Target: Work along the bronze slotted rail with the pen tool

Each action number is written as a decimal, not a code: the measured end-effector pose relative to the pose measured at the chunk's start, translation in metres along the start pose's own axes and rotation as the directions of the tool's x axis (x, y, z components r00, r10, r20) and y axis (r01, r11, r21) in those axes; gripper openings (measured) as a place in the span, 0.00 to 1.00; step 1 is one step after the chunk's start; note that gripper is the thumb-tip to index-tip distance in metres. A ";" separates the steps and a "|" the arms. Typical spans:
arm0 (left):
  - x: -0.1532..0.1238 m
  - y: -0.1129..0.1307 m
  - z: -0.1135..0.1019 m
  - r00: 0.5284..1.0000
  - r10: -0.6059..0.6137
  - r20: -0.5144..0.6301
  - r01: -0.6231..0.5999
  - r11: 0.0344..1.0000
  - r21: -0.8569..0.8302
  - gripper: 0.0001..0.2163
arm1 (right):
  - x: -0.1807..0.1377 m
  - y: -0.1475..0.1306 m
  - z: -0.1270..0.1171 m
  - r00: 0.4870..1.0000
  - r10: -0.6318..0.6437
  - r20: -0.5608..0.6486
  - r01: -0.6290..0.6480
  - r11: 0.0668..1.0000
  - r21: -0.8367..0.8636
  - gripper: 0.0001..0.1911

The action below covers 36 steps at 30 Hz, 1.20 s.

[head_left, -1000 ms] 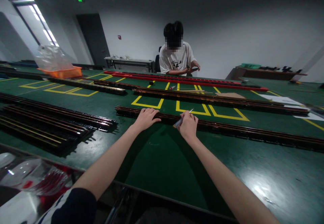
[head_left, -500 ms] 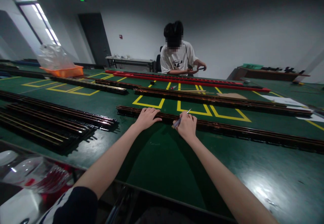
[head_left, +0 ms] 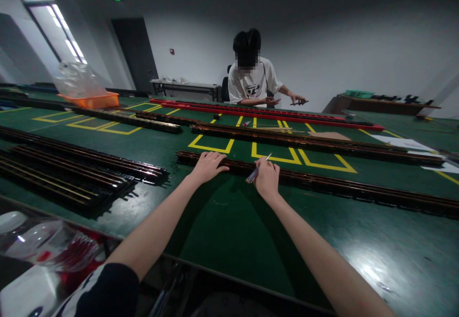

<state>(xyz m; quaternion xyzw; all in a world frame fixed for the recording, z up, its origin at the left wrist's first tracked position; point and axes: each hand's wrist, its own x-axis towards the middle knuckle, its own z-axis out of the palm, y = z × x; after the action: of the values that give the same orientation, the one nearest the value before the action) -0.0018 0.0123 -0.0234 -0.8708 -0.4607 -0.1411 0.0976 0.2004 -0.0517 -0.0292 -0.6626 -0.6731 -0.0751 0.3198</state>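
Note:
A long dark brown rail (head_left: 322,185) lies across the green table (head_left: 233,240) in front of me. My left hand (head_left: 208,166) rests flat on the rail near its left end, fingers stretched out. My right hand (head_left: 266,178) sits on the rail just to the right, fingers closed round a small screwdriver (head_left: 257,171) whose tip points up and away from me.
More dark rails (head_left: 71,173) lie stacked at the left and others (head_left: 304,140) run across the middle. A red rail (head_left: 265,114) lies at the far side, where a seated person (head_left: 253,80) works. An orange tray (head_left: 89,101) stands far left. Clear plastic bags (head_left: 43,245) lie at bottom left.
The near rail has slid a little to the right under my hands. The person opposite has stretched an arm out to the right.

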 end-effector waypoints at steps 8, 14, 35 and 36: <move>0.000 0.000 0.001 1.000 0.003 -0.003 -0.003 1.000 0.013 0.21 | -0.002 -0.003 -0.007 0.995 -0.096 0.015 0.096 0.994 0.052 0.06; -0.001 0.000 0.001 1.000 0.001 -0.006 -0.001 1.000 0.010 0.21 | 0.000 -0.006 -0.006 0.997 -0.053 0.054 0.055 0.997 -0.045 0.07; -0.001 0.002 0.000 0.999 0.036 -0.012 -0.036 0.999 0.014 0.21 | -0.002 -0.002 -0.002 0.998 -0.068 0.012 0.067 0.997 0.027 0.13; -0.001 0.003 0.000 0.999 0.036 -0.013 -0.036 0.999 0.017 0.21 | -0.003 -0.001 -0.002 0.996 -0.084 0.001 0.084 0.996 0.026 0.13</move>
<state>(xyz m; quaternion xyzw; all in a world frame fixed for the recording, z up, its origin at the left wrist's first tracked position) -0.0002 0.0101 -0.0234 -0.8771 -0.4455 -0.1415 0.1103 0.1996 -0.0552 -0.0285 -0.6296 -0.7016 -0.0792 0.3243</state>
